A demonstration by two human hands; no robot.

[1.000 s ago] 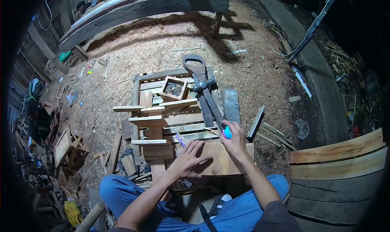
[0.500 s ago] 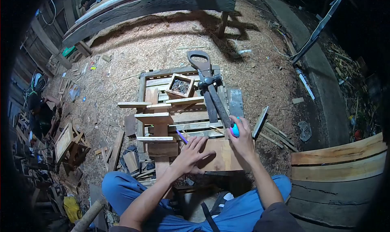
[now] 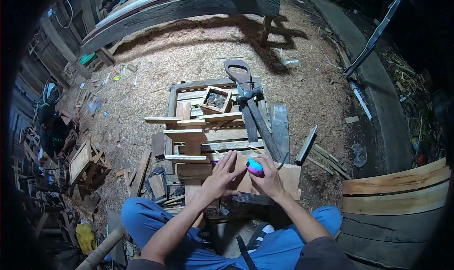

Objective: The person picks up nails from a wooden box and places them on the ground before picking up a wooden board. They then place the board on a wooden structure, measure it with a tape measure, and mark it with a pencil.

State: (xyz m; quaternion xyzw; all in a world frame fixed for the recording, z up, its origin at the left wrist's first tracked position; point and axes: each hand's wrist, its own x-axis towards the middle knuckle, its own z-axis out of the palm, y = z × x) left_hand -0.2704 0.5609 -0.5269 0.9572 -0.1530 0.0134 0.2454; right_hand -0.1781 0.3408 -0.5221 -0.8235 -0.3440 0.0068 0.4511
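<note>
Over the near side of the slatted wooden stand, we are working with both hands on a flat board, which is lying crosswise in front of our knees. Our left hand is open, its fingers spread, and it is resting at the left part of the board. Our right hand is closing its fingers around a small turquoise-and-purple object, just beside the left fingers. Whether this object is touching the wood, we cannot tell.

To do this well, we should be pressing with a flat left palm, so that the board is not sliding, and we should be guiding the object lightly, with the left fingertips out of its way. The hammer is lying partly over the saw, and its handle is reaching near our right hand, so, in our judgement, we should be moving carefully there.
</note>
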